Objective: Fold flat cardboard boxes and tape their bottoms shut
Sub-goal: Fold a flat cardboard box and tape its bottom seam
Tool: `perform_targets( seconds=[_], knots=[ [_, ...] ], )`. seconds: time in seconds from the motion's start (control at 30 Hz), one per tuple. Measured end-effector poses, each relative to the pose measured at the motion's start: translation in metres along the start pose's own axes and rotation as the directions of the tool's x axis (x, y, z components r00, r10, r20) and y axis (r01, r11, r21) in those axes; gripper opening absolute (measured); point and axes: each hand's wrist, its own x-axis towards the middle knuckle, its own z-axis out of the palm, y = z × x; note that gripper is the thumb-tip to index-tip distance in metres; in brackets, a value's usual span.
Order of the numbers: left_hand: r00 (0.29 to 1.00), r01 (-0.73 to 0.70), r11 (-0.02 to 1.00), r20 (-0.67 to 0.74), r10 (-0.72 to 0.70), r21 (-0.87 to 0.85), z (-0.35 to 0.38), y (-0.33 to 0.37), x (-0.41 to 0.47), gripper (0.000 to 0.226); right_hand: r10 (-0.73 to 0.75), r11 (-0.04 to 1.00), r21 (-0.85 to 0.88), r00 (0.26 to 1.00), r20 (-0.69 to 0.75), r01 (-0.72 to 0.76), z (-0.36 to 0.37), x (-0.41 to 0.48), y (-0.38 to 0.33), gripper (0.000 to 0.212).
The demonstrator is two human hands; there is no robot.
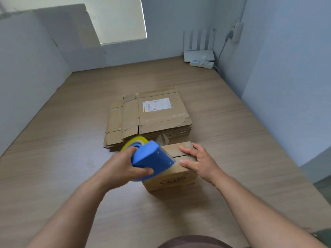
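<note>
Tabletop [71, 122]: pale wood grain, running deep to the walls, with its edge dropping away at lower right.
Left wall [23, 59]: plain blue-grey, in shade.
Window [118, 18]: up at the back, a pale blind glowing with soft daylight.
Far corner: a white router [198, 55] with its antennas upright and a white power strip [201, 63] lying just in front.
Right wall [286, 68]: blue-grey, with a socket block [237, 31] and a grey cable [222, 49] trailing down to the corner.

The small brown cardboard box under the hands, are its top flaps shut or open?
Shut: on the small brown cardboard box, two flaps lie flat, meeting at a seam.
</note>
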Motion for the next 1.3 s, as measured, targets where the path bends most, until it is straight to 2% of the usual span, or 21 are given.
perform_targets(
  seconds=[0.07,0.13,0.2,0.27,0.3,0.33,0.4,0.5,0.57,0.67,0.77,0.87,0.97,1.07,1.2,1.3],
  knots=[
    [0.998,-0.017,0.994,0.054,0.012,0.107,0.012,0.001,0.004,0.048,0.006,1.000,-0.003,1.000,0.004,-0.006,0.000,-0.001,-0.001,0.050],
    [0.998,-0.012,0.995,0.062,0.006,0.097,0.015,-0.002,0.008,0.046,0.016,1.000,-0.026,1.000,0.003,-0.016,-0.001,-0.002,-0.004,0.051],
    [0.996,-0.017,0.996,0.092,0.009,0.082,0.013,-0.005,0.012,0.044,0.000,0.989,-0.151,1.000,0.012,0.002,-0.003,-0.003,-0.009,0.053],
    [0.994,-0.028,0.995,0.105,0.018,0.095,0.013,-0.007,0.014,0.044,-0.089,0.952,-0.295,0.996,-0.026,0.078,-0.006,-0.003,-0.018,0.059],
    [0.994,-0.030,0.995,0.105,0.020,0.093,0.013,-0.008,0.014,0.044,-0.152,0.942,-0.311,0.987,-0.060,0.126,-0.007,-0.003,-0.023,0.062],
    [0.994,-0.032,0.996,0.109,0.022,0.089,0.013,-0.009,0.015,0.045,-0.194,0.946,-0.280,0.977,-0.087,0.163,-0.007,-0.003,-0.028,0.064],
    [0.993,-0.038,0.995,0.117,0.027,0.092,0.014,-0.010,0.015,0.046,-0.171,0.983,-0.083,0.982,-0.076,0.165,-0.004,-0.001,-0.041,0.069],
    [0.992,-0.047,0.995,0.122,0.036,0.089,0.012,-0.011,0.016,0.047,-0.011,0.969,0.247,0.995,0.100,-0.014,0.006,0.005,-0.056,0.074],
    [0.991,-0.047,0.996,0.132,0.036,0.078,0.011,-0.012,0.015,0.047,-0.001,0.954,0.297,0.987,0.161,-0.047,0.010,0.008,-0.056,0.061],
    [0.989,-0.041,0.997,0.147,0.032,0.061,0.009,-0.013,0.013,0.048,-0.061,0.952,0.305,0.997,0.056,0.041,0.012,0.007,-0.052,0.010],
    [0.985,-0.046,0.998,0.170,0.038,0.042,0.004,-0.008,0.014,0.046,-0.076,0.937,0.339,0.997,-0.033,0.082,0.012,0.005,-0.047,0.020],
    [0.983,-0.032,0.998,0.184,0.020,0.060,-0.008,0.004,0.013,0.056,-0.067,0.912,0.400,0.995,-0.071,0.090,0.015,0.006,-0.046,0.025],
    [0.985,0.036,0.988,0.163,-0.060,0.148,-0.022,0.020,0.016,0.068,-0.066,0.919,0.381,0.993,-0.098,0.098,0.017,0.008,-0.044,0.031],
    [0.964,0.170,0.967,0.171,-0.203,0.189,-0.033,0.034,0.018,0.078,-0.065,0.941,0.323,0.990,-0.127,0.103,0.024,0.011,-0.041,0.037],
    [0.920,0.295,0.942,0.218,-0.325,0.160,-0.045,0.042,0.011,0.077,-0.040,0.954,0.289,0.988,-0.147,0.081,0.036,0.015,-0.041,0.038],
    [0.864,0.418,0.907,0.285,-0.415,0.054,-0.052,0.035,-0.003,0.083,0.036,0.960,0.278,0.984,-0.177,0.015,0.026,0.020,-0.042,0.034]
  ],
)
